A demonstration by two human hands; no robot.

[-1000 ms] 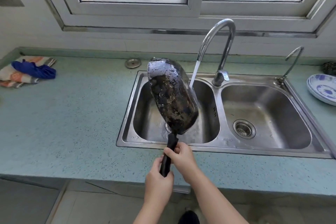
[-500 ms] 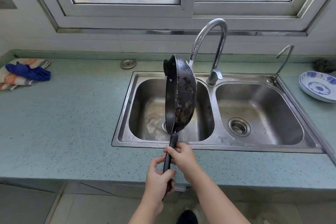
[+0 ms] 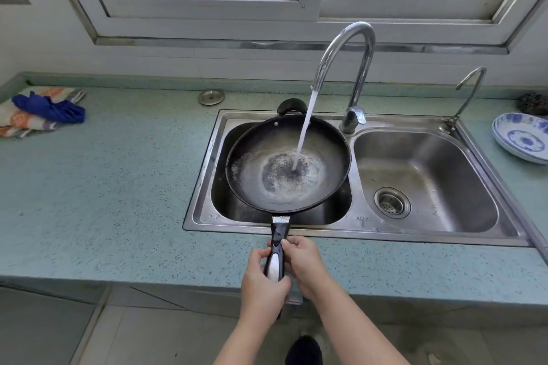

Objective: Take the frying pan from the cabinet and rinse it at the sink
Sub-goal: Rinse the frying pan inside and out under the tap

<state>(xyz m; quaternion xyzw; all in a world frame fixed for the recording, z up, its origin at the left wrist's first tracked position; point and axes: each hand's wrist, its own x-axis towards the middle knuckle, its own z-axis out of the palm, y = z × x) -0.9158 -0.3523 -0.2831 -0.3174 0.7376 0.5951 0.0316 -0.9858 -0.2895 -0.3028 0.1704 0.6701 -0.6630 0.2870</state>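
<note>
The frying pan (image 3: 289, 163) now sits open side up over the left basin of the sink (image 3: 439, 238), roughly level, and the stream from the faucet (image 3: 345, 68) lands a little right of its centre, where a shallow pool of water spreads across the dark, worn cooking surface. A moment earlier the pan stood on edge with its blackened underside and then its rim toward the camera, so it has been rolled over from the back to the inside; judged from that, the outside has had its rinse and the interior is now getting its turn, which puts the task well along. The long handle (image 3: 278, 241) reaches back over the sink's front edge and the countertop (image 3: 103, 187). Both hands are closed around it: the left hand (image 3: 264, 278) wraps the pale end of the grip, the right hand (image 3: 302, 262) clasps it just ahead from the other side. The small helper handle points toward the window. Off to the left lies a blue cloth (image 3: 50, 108) on a folded towel; a patterned bowl (image 3: 523, 138) rests at the far right.
</note>
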